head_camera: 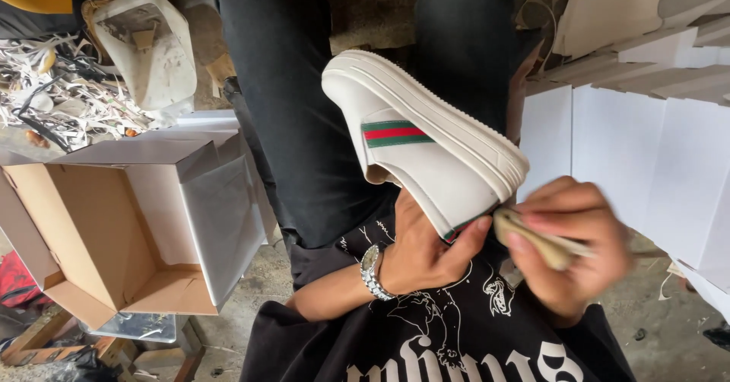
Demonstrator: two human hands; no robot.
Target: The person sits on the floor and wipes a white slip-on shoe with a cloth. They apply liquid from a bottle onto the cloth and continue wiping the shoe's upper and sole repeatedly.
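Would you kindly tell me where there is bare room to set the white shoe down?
The open cardboard box beside the left knee holds only white tissue paper. Bare concrete floor lies in front of it. The shredded paper scraps and stacked white boards are crowded.

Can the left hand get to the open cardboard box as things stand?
Probably not right away: the left hand is holding the white shoe. The open cardboard box sits on that side with nothing in between.
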